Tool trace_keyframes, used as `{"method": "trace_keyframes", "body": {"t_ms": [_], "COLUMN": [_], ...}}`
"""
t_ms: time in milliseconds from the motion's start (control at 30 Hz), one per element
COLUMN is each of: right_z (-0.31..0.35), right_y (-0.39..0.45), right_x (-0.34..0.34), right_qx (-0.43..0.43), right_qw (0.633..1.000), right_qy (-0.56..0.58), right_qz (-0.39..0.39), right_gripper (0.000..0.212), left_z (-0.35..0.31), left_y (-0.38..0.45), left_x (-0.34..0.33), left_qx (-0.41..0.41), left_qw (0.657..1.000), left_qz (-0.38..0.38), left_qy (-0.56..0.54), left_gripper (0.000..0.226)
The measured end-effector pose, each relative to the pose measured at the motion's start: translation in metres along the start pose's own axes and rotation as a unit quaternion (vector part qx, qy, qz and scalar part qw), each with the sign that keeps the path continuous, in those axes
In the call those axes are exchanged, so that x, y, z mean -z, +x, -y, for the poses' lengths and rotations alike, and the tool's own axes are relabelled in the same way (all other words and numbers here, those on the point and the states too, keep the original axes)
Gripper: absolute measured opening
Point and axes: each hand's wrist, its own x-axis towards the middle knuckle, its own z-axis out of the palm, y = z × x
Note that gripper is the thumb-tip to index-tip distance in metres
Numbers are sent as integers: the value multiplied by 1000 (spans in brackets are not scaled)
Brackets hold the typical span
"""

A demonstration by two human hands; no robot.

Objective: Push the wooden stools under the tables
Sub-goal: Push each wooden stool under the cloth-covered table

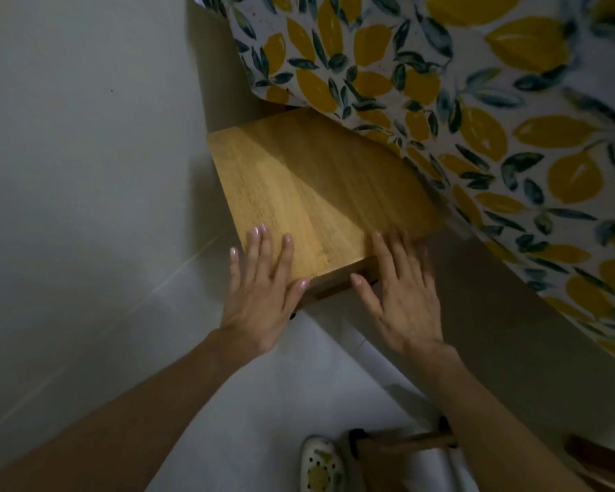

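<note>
A wooden stool (320, 193) stands on the pale floor (270, 403), close to a white wall (86, 136) on the left. Only its flat seat shows well. The far right part of the seat is tucked under a cloth with yellow lemons and green leaves (476, 118). The cloth hangs over the surface, so the surface itself cannot be seen at all. The stool's legs are almost all hidden below the seat; only a dark bit shows under the near edge.

The person's left hand (263, 292) lies flat on the near left corner of the seat. Its fingers (260, 243) are spread apart, and the little finger hangs off the side of the seat. The thumb rests at the near edge.

The right hand (402, 296) lies flat on the near right part of the seat. Its fingers are spread apart too, but the tips look blurry, so it is hard to see just where they end. The thumb touches the front edge of the seat. Neither hand is closed around anything.

At the bottom, a white shoe (320, 463) with holes peeks in, cut off by the edge. Beside it is something wooden (405, 443), partly hidden behind the right arm. It is too dark there to tell what it is.
</note>
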Motion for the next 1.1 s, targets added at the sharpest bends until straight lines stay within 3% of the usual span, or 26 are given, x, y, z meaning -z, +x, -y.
{"method": "trace_keyframes", "body": {"t_ms": [133,333,533,600,700,767,933,1100], "right_z": [2,2,-7,-14,-24,-31,-44,-57], "right_y": [-82,-239,-398,-445,-506,-535,-563,-557], "right_x": [-6,-10,-22,-28,-34,-38,-52,-55], "right_qx": [-73,-190,-296,-322,-354,-352,-285,-271], "right_qw": [996,975,947,940,930,931,956,956], "right_qy": [40,73,57,52,66,73,65,96], "right_qz": [-22,-90,-115,-96,-76,-62,-31,-53], "right_gripper": [73,70,69,71,78,86,109,112], "left_z": [-19,-47,-102,-126,-160,-177,-199,-208], "left_y": [-58,-162,-256,-282,-316,-333,-360,-349], "left_x": [-14,-58,-94,-105,-111,-112,-126,-132], "left_qx": [-43,-159,-264,-265,-206,-181,-211,-205], "left_qw": [996,987,961,958,971,978,974,974], "left_qz": [-10,31,87,104,104,85,87,90], "left_qy": [-71,5,3,-30,-57,-55,-11,26], "left_gripper": [72,69,66,74,83,82,91,102]}}
